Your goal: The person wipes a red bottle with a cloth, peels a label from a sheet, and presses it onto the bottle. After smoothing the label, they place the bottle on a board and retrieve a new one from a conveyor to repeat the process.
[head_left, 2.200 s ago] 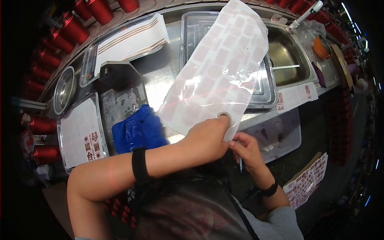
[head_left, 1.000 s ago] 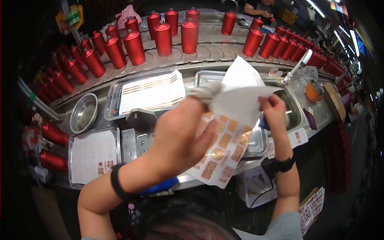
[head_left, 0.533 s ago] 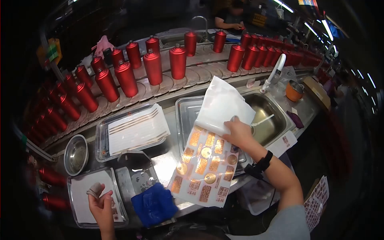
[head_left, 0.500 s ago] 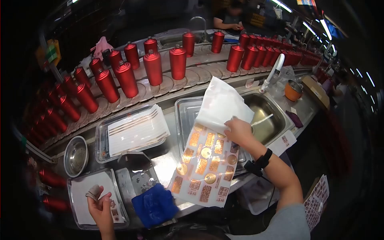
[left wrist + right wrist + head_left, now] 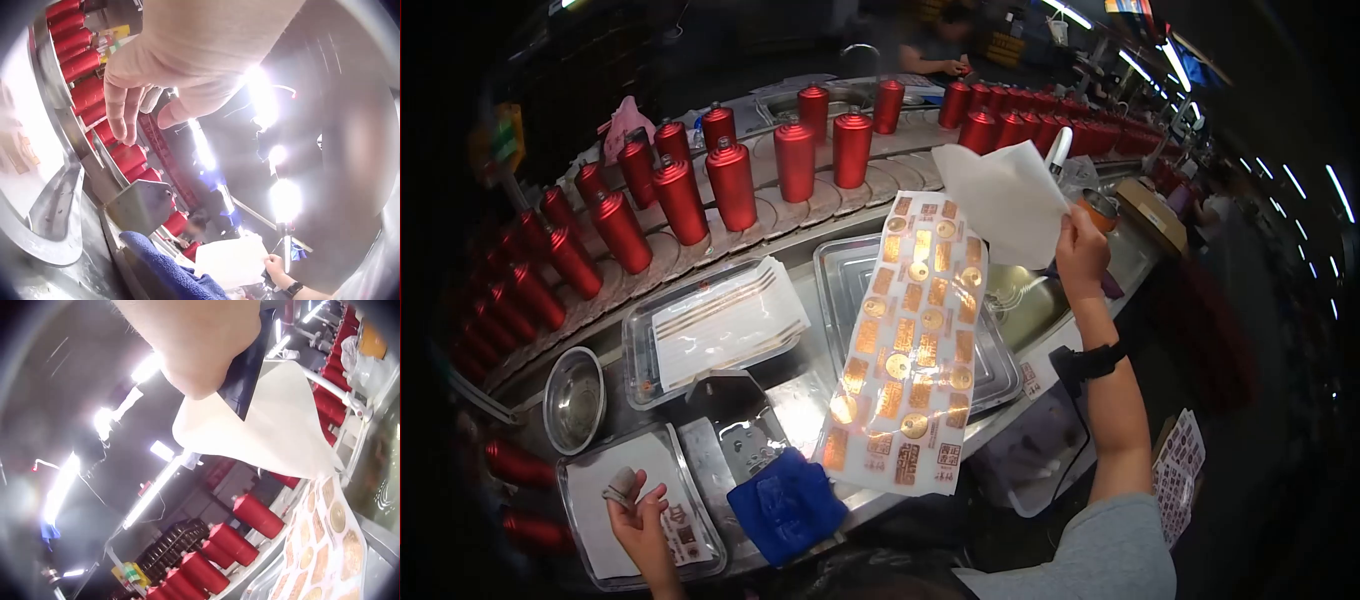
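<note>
My right hand [image 5: 1083, 255] pinches a white backing sheet [image 5: 1010, 200], raised at the upper end of a long sheet of gold and brown stickers [image 5: 910, 350]. In the right wrist view the backing [image 5: 275, 419] hangs from the hand [image 5: 194, 344] and meets the sticker sheet [image 5: 325, 531] at its lower edge; a dark blue flat piece [image 5: 247, 378] shows beside the palm. My left hand [image 5: 638, 525], one finger wrapped in a grey cover, hovers palm up over a paper sheet [image 5: 615, 475] in a tray. Its fingers [image 5: 129, 106] are loosely bent and hold nothing.
A blue cloth [image 5: 785, 505] lies at the counter's front edge. Behind are a tray of striped sheets [image 5: 725, 330], a metal bowl [image 5: 574, 400] and rows of red bottles [image 5: 733, 185]. A clear tray [image 5: 835, 290] sits under the stickers, beside a sink [image 5: 1025, 300].
My right hand has moved up and to the right with the backing, and a longer stretch of stickers is uncovered. My left hand stays over the paper tray.
</note>
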Available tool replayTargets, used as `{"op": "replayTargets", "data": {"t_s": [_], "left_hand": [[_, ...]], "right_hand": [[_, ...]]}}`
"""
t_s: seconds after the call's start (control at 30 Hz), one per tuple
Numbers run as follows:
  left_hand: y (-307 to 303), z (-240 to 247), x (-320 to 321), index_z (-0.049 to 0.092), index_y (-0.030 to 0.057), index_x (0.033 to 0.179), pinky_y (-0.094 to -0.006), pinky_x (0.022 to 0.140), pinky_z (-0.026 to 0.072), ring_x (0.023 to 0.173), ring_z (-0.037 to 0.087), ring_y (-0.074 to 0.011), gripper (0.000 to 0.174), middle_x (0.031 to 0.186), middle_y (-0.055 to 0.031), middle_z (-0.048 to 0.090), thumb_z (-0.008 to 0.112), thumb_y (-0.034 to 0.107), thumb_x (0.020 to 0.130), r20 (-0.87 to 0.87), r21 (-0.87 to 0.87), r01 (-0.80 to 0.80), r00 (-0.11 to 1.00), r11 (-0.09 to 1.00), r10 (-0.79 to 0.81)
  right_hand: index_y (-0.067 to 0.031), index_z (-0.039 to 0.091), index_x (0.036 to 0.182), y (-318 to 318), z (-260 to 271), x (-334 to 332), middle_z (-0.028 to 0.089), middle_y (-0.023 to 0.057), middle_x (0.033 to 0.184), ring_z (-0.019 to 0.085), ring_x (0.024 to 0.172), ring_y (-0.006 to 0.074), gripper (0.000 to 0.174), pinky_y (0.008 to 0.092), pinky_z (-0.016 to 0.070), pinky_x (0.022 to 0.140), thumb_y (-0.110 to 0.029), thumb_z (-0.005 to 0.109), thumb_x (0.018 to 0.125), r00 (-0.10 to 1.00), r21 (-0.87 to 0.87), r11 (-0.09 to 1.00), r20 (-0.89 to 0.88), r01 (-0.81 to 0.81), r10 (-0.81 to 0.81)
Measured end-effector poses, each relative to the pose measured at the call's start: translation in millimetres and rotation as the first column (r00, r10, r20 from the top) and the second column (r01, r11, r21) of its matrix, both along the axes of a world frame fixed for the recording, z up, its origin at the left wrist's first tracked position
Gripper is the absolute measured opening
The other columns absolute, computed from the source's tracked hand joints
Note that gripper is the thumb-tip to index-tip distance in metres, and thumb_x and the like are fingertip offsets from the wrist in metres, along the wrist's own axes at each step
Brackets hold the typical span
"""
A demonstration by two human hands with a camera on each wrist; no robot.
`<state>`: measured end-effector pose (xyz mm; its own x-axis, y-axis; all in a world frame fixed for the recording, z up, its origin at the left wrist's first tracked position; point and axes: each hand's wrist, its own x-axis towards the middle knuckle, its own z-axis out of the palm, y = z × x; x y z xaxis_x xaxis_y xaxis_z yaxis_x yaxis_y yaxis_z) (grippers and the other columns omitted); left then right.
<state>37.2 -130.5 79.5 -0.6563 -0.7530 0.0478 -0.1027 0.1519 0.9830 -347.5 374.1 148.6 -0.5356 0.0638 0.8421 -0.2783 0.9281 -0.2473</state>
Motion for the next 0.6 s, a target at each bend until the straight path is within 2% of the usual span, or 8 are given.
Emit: {"op": "replayTargets", "data": {"t_s": [0.13, 0.2, 0.33, 0.37, 0.43, 0.5, 0.57, 0.6], "left_hand": [[3, -1, 1, 0.046, -0.0018, 0.134, -0.0267, 0.079, 0.0512, 0.097, 0.066, -0.0193, 0.042, 0.127, -0.0161, 0.059, 0.055, 0.005, 0.094, 0.019, -0.027, 0.016, 1.0, 0.999, -0.016], [-1, -6, 3, 0.046, -0.0001, 0.135, -0.0274, 0.08, 0.0508, 0.099, 0.065, -0.0185, 0.042, 0.127, -0.0141, 0.06, 0.055, 0.01, 0.095, 0.036, -0.027, 0.024, 0.999, 0.999, -0.024], [-10, -8, 11, 0.046, 0.0007, 0.137, -0.0266, 0.081, 0.0502, 0.101, 0.064, -0.0178, 0.043, 0.128, -0.0136, 0.06, 0.056, 0.013, 0.097, 0.083, -0.037, 0.052, 0.995, 0.998, -0.049], [9, 20, 5, 0.051, -0.0069, 0.128, -0.034, 0.086, 0.0559, 0.106, 0.064, -0.0246, 0.035, 0.123, -0.0171, 0.06, 0.055, -0.004, 0.093, 0.096, -0.061, 0.148, 0.985, 0.987, -0.142], [-4, 6, 10, 0.048, -0.0016, 0.134, -0.0294, 0.083, 0.0521, 0.103, 0.064, -0.0201, 0.04, 0.127, -0.0148, 0.06, 0.055, 0.008, 0.096, 0.108, -0.038, 0.123, 0.987, 0.992, -0.118], [19, 33, 2, 0.05, -0.0082, 0.128, -0.0318, 0.083, 0.0556, 0.102, 0.065, -0.0248, 0.035, 0.124, -0.0179, 0.06, 0.053, -0.004, 0.093, 0.135, -0.073, 0.165, 0.979, 0.984, -0.154], [8, 15, 6, 0.048, -0.0039, 0.132, -0.0282, 0.08, 0.0532, 0.098, 0.065, -0.0204, 0.039, 0.125, -0.0168, 0.06, 0.055, 0.002, 0.094, 0.109, -0.008, 0.086, 0.99, 0.996, -0.084], [7, 8, 6, 0.047, -0.0017, 0.134, -0.0264, 0.079, 0.052, 0.096, 0.065, -0.0183, 0.041, 0.126, -0.0163, 0.06, 0.056, 0.005, 0.094, 0.091, 0.022, 0.037, 0.995, 0.999, -0.038]], "right_hand": [[-0.0054, 0.067, 0.111, 54, 19, 46, 0.07, 0.0167, 0.088, 0.069, 0.076, 0.0232, 0.02, 0.0343, 0.0514, 0.07, -0.011, 0.057, 0.094, 0.994, -0.239, 0.97, -0.108, -0.05, 0.024], [0.0037, 0.064, 0.113, 97, 25, 88, 0.069, 0.0059, 0.096, 0.061, 0.087, 0.0106, 0.022, 0.0281, 0.0486, 0.08, -0.008, 0.054, 0.097, 0.993, -0.4, 0.909, -0.062, -0.117, 0.1], [0.0085, 0.059, 0.123, 212, -3, 183, 0.066, 0.0102, 0.113, 0.061, 0.101, 0.0162, 0.035, 0.0292, 0.0449, 0.092, -0.003, 0.056, 0.09, 0.989, -0.729, 0.683, 0.08, -0.026, 0.123], [0.0065, 0.061, 0.12, 266, -25, 208, 0.066, 0.0087, 0.111, 0.061, 0.098, 0.017, 0.036, 0.0295, 0.0455, 0.09, -0.008, 0.057, 0.088, 0.966, -0.781, 0.623, 0.192, 0.043, 0.175], [0.0021, 0.062, 0.111, 308, -54, 265, 0.066, 0.007, 0.102, 0.061, 0.092, 0.0196, 0.034, 0.0306, 0.0459, 0.086, -0.017, 0.06, 0.083, 0.913, -0.907, 0.396, 0.274, 0.142, 0.303], [-0.0022, 0.062, 0.11, 359, -108, 323, 0.064, 0.0073, 0.097, 0.061, 0.092, 0.0219, 0.043, 0.0334, 0.0466, 0.085, -0.029, 0.067, 0.077, 0.936, -0.913, 0.267, 0.342, 0.309, 0.088], [-0.0101, 0.06, 0.092, 384, -178, 368, 0.058, 0.0051, 0.08, 0.056, 0.069, 0.0218, 0.028, 0.036, 0.0411, 0.058, -0.034, 0.065, 0.079, 0.886, -0.518, 0.741, 0.403, 0.427, -0.229], [-0.0141, 0.059, 0.082, 389, -207, 389, 0.055, 0.004, 0.072, 0.054, 0.057, 0.0218, 0.024, 0.0373, 0.0383, 0.044, -0.037, 0.063, 0.08, 0.834, -0.249, 0.81, 0.325, 0.531, -0.447]]}}
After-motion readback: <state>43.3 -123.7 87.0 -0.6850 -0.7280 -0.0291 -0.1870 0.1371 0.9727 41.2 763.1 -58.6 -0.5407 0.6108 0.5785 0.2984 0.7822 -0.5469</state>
